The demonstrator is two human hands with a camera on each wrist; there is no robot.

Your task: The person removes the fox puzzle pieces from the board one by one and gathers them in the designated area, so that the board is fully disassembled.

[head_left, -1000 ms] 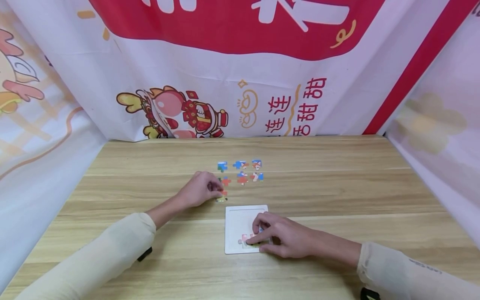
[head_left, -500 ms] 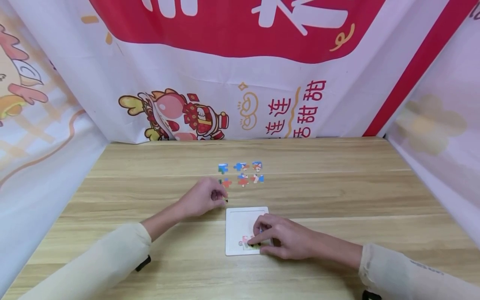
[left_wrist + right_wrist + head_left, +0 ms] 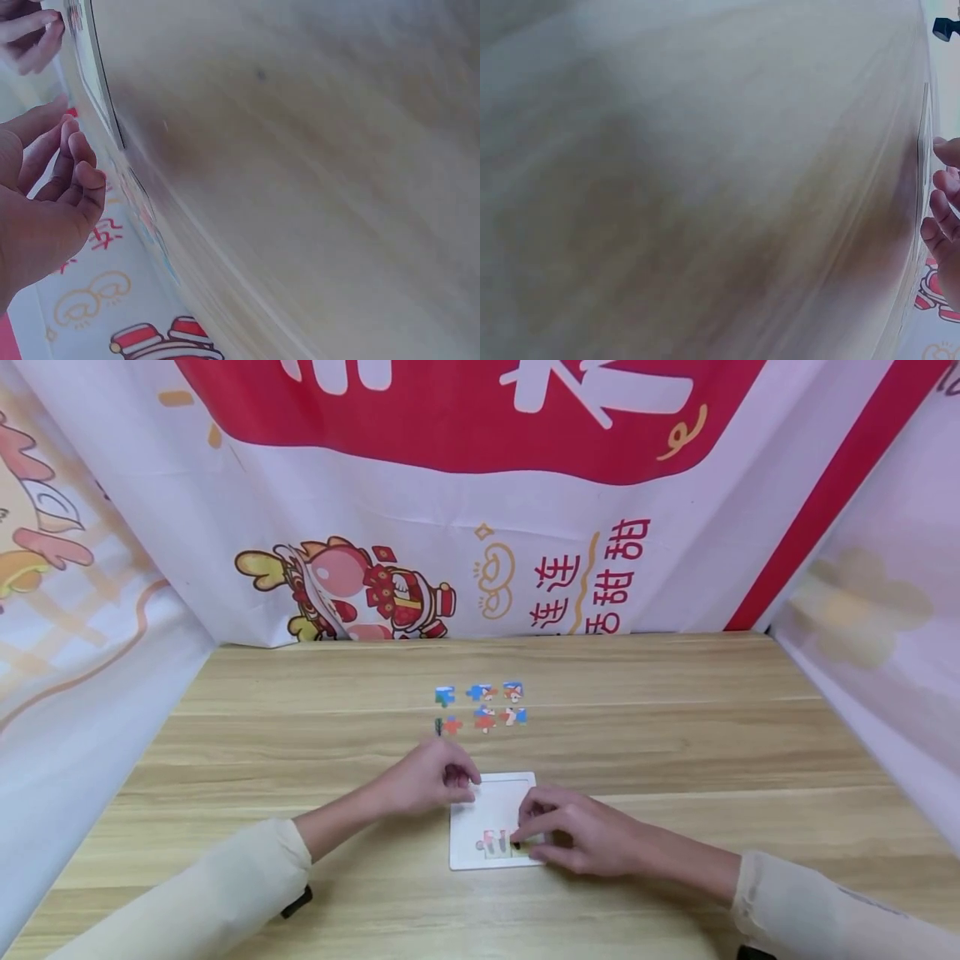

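Note:
My left hand (image 3: 431, 777) hovers at the top left corner of a white puzzle tray (image 3: 462, 827), its thumb and fingertips pinching a jigsaw piece. Most of that piece is hidden in the head view; a bit of red (image 3: 72, 112) shows at the fingertips in the left wrist view. Joined jigsaw pieces (image 3: 495, 844) lie along the tray's lower edge. Over the tray's right side is my right hand (image 3: 588, 833), fingers loosely bent, fingertips right at those pieces and partly covering them. In the right wrist view, the fingers (image 3: 943, 214) appear beside the tray's edge.
Several loose jigsaw pieces (image 3: 483, 718) lie in two rows on the wooden table (image 3: 637, 727) beyond the tray. A printed cloth (image 3: 420, 493) hangs behind the table, with further cloths at both sides.
My left hand has picked up the red and yellow jigsaw piece from the table and carried it right and nearer, to the tray. The right hand has shifted slightly right, uncovering more of the joined pieces.

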